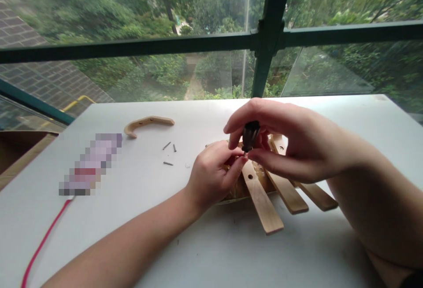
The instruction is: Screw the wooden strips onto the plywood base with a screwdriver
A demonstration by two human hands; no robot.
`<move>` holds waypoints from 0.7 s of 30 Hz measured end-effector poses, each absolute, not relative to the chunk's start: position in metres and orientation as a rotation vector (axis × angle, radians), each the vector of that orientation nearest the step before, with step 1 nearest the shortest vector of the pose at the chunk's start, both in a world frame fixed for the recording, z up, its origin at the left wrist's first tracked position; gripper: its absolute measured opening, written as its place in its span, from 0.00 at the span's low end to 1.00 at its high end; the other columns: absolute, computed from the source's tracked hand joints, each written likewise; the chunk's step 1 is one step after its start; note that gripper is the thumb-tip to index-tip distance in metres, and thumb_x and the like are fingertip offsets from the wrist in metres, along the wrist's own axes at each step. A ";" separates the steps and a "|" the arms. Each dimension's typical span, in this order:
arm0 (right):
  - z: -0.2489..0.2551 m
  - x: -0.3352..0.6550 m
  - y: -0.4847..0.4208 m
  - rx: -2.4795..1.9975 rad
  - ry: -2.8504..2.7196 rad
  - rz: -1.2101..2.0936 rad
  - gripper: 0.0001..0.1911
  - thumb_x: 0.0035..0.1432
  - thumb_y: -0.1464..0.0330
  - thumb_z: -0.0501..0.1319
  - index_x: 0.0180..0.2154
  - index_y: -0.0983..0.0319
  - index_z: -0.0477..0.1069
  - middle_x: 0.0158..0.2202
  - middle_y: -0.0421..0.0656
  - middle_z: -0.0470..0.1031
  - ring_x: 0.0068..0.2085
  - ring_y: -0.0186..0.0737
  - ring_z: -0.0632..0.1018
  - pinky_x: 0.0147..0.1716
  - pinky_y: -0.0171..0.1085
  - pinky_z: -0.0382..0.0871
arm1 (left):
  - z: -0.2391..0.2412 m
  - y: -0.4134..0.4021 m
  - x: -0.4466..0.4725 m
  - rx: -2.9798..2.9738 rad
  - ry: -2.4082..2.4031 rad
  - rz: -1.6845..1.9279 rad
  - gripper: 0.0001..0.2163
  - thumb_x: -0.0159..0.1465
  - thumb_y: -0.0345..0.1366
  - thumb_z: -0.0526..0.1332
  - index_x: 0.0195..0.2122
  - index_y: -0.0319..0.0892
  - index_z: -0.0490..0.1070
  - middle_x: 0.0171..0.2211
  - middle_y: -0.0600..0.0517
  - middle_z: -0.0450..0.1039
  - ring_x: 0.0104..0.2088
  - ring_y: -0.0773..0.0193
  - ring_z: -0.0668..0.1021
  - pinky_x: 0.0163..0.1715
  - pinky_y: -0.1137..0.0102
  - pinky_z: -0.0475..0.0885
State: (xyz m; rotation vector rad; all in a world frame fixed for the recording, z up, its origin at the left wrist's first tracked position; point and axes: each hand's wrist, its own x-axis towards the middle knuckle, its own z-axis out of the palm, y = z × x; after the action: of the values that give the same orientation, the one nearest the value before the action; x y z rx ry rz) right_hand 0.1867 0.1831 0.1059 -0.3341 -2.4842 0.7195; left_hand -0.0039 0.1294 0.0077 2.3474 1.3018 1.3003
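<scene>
Right hand (307, 140): fingers are curling around the dark handle of a screwdriver (251, 136), the thumb lying along the handle's lower end. The handle is standing nearly upright between these fingers.

Left hand (209, 175): thumb and forefinger are coming together just below the handle, at the screwdriver's tip. Cannot tell whether they are pinching a screw; the spot is too small and partly covered.

Workpiece: a brown wooden base (238, 191) is sitting under the left fingers, mostly hidden. The nearest slat (264, 204) is running from beneath the fingertips toward the wearer, showing a dark hole just below the left thumb. A second slat (290, 197) and a third slat (319, 196) are projecting below the right thumb and palm.

Surroundings: three loose screws (168, 163) are lying left of the left fingers, well apart. Beyond them, a curved wooden piece (150, 120) is resting. Farther left of the fingers, a pixelated object (92, 164) is lying, a red cable (46, 230) trailing from it. A white table (231, 252) is supporting everything.
</scene>
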 end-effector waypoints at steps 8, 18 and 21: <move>0.096 0.185 0.182 -0.390 -2.476 0.710 0.14 0.56 0.77 0.60 0.45 0.62 0.65 0.36 0.38 0.71 0.33 0.29 0.71 0.31 0.29 0.68 | 0.006 0.130 -0.005 2.319 1.284 1.263 0.08 0.66 0.36 0.60 0.30 0.40 0.69 0.28 0.52 0.70 0.31 0.66 0.72 0.32 0.70 0.67; 0.087 0.183 0.183 -0.463 -2.477 0.763 0.14 0.57 0.75 0.62 0.44 0.59 0.64 0.36 0.39 0.71 0.33 0.33 0.73 0.32 0.32 0.69 | 0.006 0.132 -0.004 2.268 1.216 1.187 0.09 0.68 0.37 0.56 0.35 0.39 0.72 0.33 0.48 0.75 0.36 0.61 0.75 0.39 0.66 0.70; 0.086 0.182 0.184 -0.485 -2.467 0.769 0.14 0.57 0.76 0.62 0.44 0.59 0.64 0.35 0.40 0.71 0.33 0.34 0.73 0.32 0.34 0.70 | 0.007 0.133 -0.004 2.278 1.202 1.170 0.09 0.69 0.37 0.55 0.38 0.40 0.73 0.35 0.48 0.76 0.37 0.60 0.76 0.41 0.65 0.70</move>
State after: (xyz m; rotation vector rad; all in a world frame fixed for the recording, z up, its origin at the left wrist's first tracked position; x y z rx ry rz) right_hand 0.1824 0.1837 0.0860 -0.4852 -2.4671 0.7692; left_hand -0.0045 0.1326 0.0067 2.2785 1.2018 1.1700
